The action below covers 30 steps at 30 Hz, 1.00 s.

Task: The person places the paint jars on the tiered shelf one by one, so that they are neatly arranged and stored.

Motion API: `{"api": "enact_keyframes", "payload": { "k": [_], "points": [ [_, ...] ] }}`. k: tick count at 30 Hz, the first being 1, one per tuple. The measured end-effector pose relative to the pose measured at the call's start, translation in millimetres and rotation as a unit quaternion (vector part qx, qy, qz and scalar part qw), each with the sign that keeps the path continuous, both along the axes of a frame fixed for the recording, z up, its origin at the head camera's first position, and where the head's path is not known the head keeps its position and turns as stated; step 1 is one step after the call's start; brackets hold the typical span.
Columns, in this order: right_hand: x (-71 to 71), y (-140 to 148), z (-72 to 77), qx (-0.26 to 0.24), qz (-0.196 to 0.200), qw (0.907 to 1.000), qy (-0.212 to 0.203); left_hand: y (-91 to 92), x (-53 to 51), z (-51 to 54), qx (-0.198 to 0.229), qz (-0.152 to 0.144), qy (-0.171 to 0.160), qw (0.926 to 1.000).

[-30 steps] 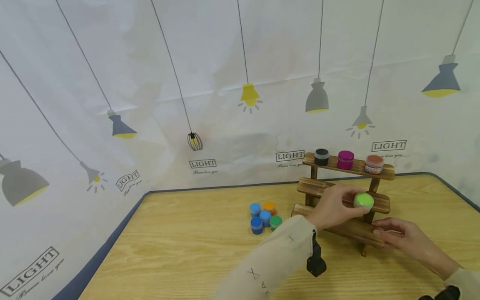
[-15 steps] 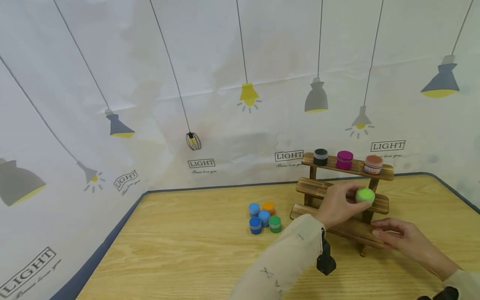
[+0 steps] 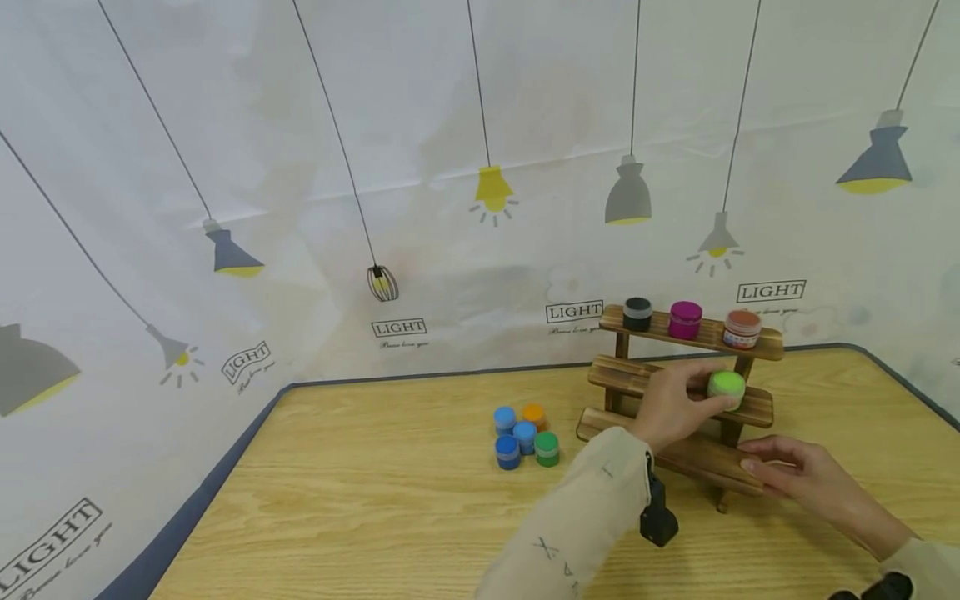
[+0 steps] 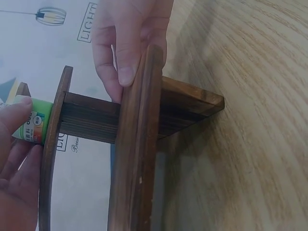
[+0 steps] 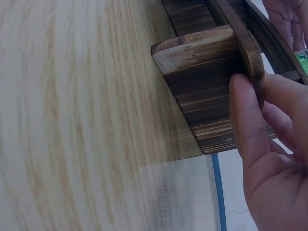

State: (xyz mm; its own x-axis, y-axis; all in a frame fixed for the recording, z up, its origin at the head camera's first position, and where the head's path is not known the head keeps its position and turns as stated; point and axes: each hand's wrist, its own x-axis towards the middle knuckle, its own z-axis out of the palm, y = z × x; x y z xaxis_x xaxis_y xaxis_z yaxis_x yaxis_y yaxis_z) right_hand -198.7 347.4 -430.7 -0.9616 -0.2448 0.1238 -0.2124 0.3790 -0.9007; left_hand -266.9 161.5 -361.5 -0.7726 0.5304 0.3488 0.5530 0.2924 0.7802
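Observation:
My left hand pinches a small paint jar with a lime-green lid at the right end of the middle tier of a three-tier wooden rack. In the left wrist view, the base of this jar meets the shelf board, upright on it. My right hand grips the right end of the lowest tier. Thumb and fingers lie on opposite faces of that board in the right wrist view. The left forearm hides part of the lowest tier.
On the top tier stand a black jar, a magenta jar and an orange-red jar. Left of the rack, several blue, orange and green jars cluster on the wood-grain table. A lamp-print backdrop rises behind.
My left hand has shifted the lime-green jar slightly right along the middle tier, then lowered it a little. The right hand keeps its grip on the rack. The head view has turned slightly.

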Motion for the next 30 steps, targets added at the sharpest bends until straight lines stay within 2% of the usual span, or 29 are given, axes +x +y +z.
{"api": "enact_keyframes", "payload": {
  "k": [6,11,14,20,23,28,30],
  "points": [
    [-0.2,1,0.1,-0.003,0.005,0.9999,0.012,1.0,0.4,-1.0,-0.01,-0.002,-0.009,0.9999],
    [-0.2,0,0.5,0.004,-0.003,0.9999,0.01,2.3,0.3,-1.9,-0.03,0.01,-0.007,0.9995],
    [-0.4,0,0.7,0.003,-0.001,1.0,0.009,2.4,1.7,-2.0,-0.029,0.014,-0.013,0.9994],
    [0.0,1,1.0,0.003,0.005,0.9999,0.015,2.0,2.1,-3.8,-0.024,0.007,-0.003,0.9997],
    [0.1,1,2.0,0.001,0.005,1.0,0.007,0.3,0.8,-4.4,-0.019,-0.009,-0.01,0.9997],
    [0.6,1,3.8,-0.006,0.009,0.9998,-0.014,-7.6,-5.2,-1.9,0.002,-0.072,-0.055,0.9959],
    [0.7,0,4.2,-0.004,0.005,0.9998,-0.02,-12.6,-7.4,-0.4,0.012,-0.08,-0.059,0.995]
  ]
}}
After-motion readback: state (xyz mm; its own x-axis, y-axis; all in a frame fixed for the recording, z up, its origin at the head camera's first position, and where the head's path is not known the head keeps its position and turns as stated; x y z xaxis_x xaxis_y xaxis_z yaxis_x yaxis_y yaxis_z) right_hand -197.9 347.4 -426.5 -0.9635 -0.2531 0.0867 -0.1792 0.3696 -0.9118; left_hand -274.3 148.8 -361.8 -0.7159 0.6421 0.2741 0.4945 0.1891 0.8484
